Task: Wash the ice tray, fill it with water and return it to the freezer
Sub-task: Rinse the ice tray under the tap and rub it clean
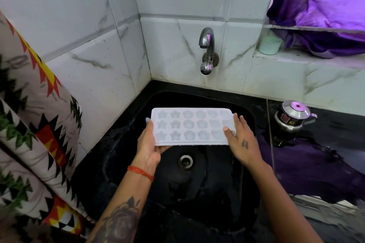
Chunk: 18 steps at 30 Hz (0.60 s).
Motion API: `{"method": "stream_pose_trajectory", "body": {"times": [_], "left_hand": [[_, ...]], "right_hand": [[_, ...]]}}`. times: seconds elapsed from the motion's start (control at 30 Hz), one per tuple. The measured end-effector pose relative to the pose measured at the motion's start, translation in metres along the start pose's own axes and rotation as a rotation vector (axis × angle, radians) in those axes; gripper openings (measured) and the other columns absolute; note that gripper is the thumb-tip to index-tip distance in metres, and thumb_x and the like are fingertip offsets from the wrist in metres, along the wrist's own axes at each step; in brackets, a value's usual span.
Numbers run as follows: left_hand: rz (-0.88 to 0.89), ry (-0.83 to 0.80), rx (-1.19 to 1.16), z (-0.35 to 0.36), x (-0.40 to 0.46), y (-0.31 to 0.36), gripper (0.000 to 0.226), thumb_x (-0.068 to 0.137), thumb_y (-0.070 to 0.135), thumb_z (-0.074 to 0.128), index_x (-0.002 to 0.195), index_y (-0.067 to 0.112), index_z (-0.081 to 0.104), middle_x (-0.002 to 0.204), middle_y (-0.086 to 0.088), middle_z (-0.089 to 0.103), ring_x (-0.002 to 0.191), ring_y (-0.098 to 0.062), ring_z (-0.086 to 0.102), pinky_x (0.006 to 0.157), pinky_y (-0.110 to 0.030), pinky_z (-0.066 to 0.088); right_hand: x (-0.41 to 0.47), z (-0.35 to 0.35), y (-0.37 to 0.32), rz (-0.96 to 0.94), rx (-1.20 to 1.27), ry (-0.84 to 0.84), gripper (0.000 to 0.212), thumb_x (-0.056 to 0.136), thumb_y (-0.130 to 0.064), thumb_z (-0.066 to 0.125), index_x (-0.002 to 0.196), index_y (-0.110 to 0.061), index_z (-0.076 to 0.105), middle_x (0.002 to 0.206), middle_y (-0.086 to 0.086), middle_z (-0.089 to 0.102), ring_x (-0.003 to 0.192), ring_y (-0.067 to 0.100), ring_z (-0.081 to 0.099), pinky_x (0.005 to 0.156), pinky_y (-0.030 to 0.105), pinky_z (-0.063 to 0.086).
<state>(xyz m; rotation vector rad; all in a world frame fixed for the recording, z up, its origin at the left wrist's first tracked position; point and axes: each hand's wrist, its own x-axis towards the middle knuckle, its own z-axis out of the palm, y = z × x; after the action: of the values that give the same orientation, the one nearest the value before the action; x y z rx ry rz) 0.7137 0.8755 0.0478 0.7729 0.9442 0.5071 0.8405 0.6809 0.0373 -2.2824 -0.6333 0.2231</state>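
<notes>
A pale white ice tray (190,126) with star and flower shaped cells is held level over the black sink (197,183), cells facing up. My left hand (149,144) grips its left end, thumb on top and fingers underneath. My right hand (240,140) lies on the tray's right end with straight fingers resting on top. The metal tap (207,45) sticks out of the tiled wall above and behind the tray; no water runs from it.
The sink drain (185,161) lies below the tray. A small steel pot (292,115) stands on the black counter at right. A pale green cup (269,45) and purple cloth (325,6) sit on the ledge. Patterned fabric (33,124) leans at left.
</notes>
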Motion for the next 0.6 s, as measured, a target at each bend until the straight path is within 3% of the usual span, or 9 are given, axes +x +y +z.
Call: {"method": "stream_pose_trajectory", "body": {"times": [0.07,0.13,0.2,0.33,0.4,0.5,0.6], "left_hand": [[-0.016,-0.002,-0.009,0.0,0.0,-0.001,0.048,0.092,0.053,0.046,0.113,0.013,0.063,0.094,-0.01,0.072,0.083,-0.026,0.07,0.065,-0.042,0.058],[-0.023,-0.004,-0.016,0.0,0.001,-0.002,0.048,0.093,0.052,0.046,0.112,0.012,0.063,0.093,-0.01,0.072,0.083,-0.027,0.07,0.066,-0.042,0.058],[-0.028,-0.004,-0.017,-0.001,0.002,-0.003,0.047,0.094,0.052,0.045,0.11,0.012,0.063,0.091,-0.01,0.071,0.082,-0.027,0.069,0.066,-0.043,0.057],[-0.045,-0.003,0.021,-0.003,0.008,-0.005,0.046,0.094,0.053,0.043,0.107,0.012,0.062,0.09,-0.01,0.071,0.081,-0.026,0.069,0.065,-0.042,0.057],[-0.057,-0.007,0.059,-0.003,0.01,-0.008,0.045,0.096,0.051,0.041,0.101,0.012,0.062,0.088,-0.01,0.07,0.079,-0.025,0.068,0.063,-0.042,0.056],[-0.053,-0.015,0.143,-0.004,0.014,-0.009,0.041,0.098,0.047,0.039,0.098,0.013,0.062,0.086,-0.008,0.069,0.079,-0.023,0.067,0.065,-0.039,0.055],[-0.041,-0.018,0.273,-0.004,0.022,-0.009,0.04,0.101,0.043,0.036,0.112,0.013,0.061,0.093,-0.006,0.069,0.083,-0.021,0.066,0.066,-0.035,0.055]], "right_hand": [[0.006,-0.006,0.0,0.098,0.182,-0.026,0.062,0.094,-0.035,0.049,0.149,-0.016,0.028,0.153,0.004,0.032,0.139,0.024,0.033,0.113,0.037,0.029],[0.012,-0.01,-0.001,0.186,0.322,-0.004,0.055,0.085,-0.035,0.056,0.137,-0.018,0.047,0.133,0.004,0.055,0.119,0.028,0.055,0.098,0.047,0.047],[0.019,-0.014,0.0,0.239,0.413,-0.012,0.037,0.084,-0.024,0.062,0.12,-0.016,0.06,0.112,0.005,0.066,0.099,0.028,0.066,0.084,0.049,0.055],[0.025,-0.026,-0.003,0.301,0.55,-0.098,0.01,0.086,-0.003,0.064,0.094,-0.01,0.067,0.095,0.015,0.071,0.082,0.03,0.069,0.07,0.046,0.059],[0.027,-0.028,-0.004,0.319,0.599,-0.08,0.014,0.086,0.001,0.063,0.085,-0.013,0.065,0.091,0.014,0.07,0.079,0.027,0.069,0.07,0.043,0.059],[0.027,-0.025,-0.005,0.331,0.65,-0.026,0.016,0.087,0.002,0.061,0.084,-0.013,0.064,0.087,0.01,0.069,0.079,0.025,0.067,0.073,0.043,0.057],[0.028,-0.022,-0.003,0.336,0.682,0.021,0.013,0.087,0.0,0.062,0.096,-0.01,0.061,0.09,0.009,0.068,0.082,0.025,0.067,0.073,0.043,0.057]]}}
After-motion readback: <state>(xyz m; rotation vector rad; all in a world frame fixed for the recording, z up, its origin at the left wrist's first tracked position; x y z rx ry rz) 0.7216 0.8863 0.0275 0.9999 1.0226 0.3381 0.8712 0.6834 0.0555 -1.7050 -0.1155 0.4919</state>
